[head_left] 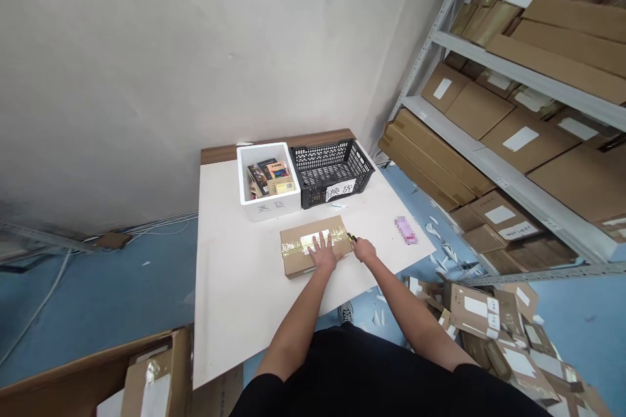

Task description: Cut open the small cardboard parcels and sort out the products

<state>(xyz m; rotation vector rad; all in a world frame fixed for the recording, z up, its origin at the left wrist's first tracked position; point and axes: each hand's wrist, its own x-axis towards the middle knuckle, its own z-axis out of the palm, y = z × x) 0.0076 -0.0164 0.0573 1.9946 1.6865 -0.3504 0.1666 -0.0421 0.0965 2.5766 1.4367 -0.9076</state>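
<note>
A taped cardboard box [296, 260] lies on the white table [235, 293], with clear yellowish tape along its top and a white label partly covered by my fingers. My left hand [323, 254] rests flat on the box top, fingers spread. Wrapped round a utility knife [353, 238] with a black and yellow body, my right hand [364, 250] is at the box's right end. The knife's tip is at the taped edge; whether the blade is in the tape I cannot tell.
Behind the box stand a white foam box [268, 208] holding several booklets and a black plastic crate [313, 197]. A blurred pink item [405, 230] lies at right. Shelves [513, 137] of cartons and a cardboard pile [489, 326] are on the right; an open carton [98, 365] stands lower left.
</note>
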